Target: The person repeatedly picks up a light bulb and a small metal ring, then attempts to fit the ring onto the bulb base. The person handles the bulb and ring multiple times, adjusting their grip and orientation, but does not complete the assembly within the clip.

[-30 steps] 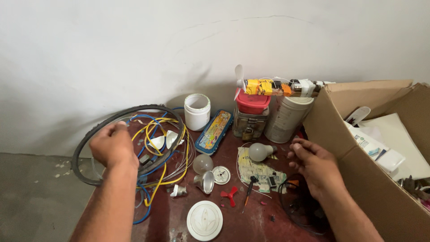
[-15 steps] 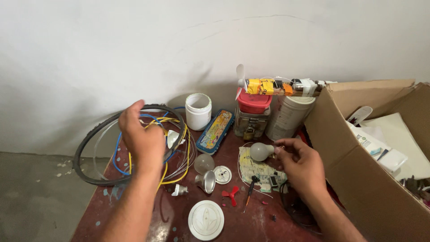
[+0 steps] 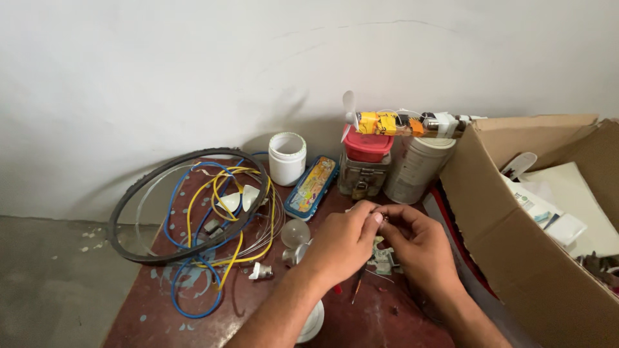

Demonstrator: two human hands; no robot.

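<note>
My left hand (image 3: 340,243) and my right hand (image 3: 420,250) meet fingertip to fingertip over the middle of the dark red table (image 3: 161,309). Together they pinch a small part (image 3: 384,219) that the fingers mostly hide. Just under the hands lies a small circuit board (image 3: 385,261). A clear bulb dome (image 3: 294,232) rests to the left of my left hand. A white round disc (image 3: 314,322) peeks out beneath my left forearm.
A black ring (image 3: 129,248) circles a tangle of blue and yellow wires (image 3: 219,222) at the left. By the wall stand a white jar (image 3: 287,158), a blue tin (image 3: 311,185), a red-lidded jar (image 3: 365,161) and a pale canister (image 3: 416,171). An open cardboard box (image 3: 509,219) fills the right.
My left hand has left the wires and swung right to join my right hand. Both now pinch together where the bulb lay on the board; the bulb is out of sight.
</note>
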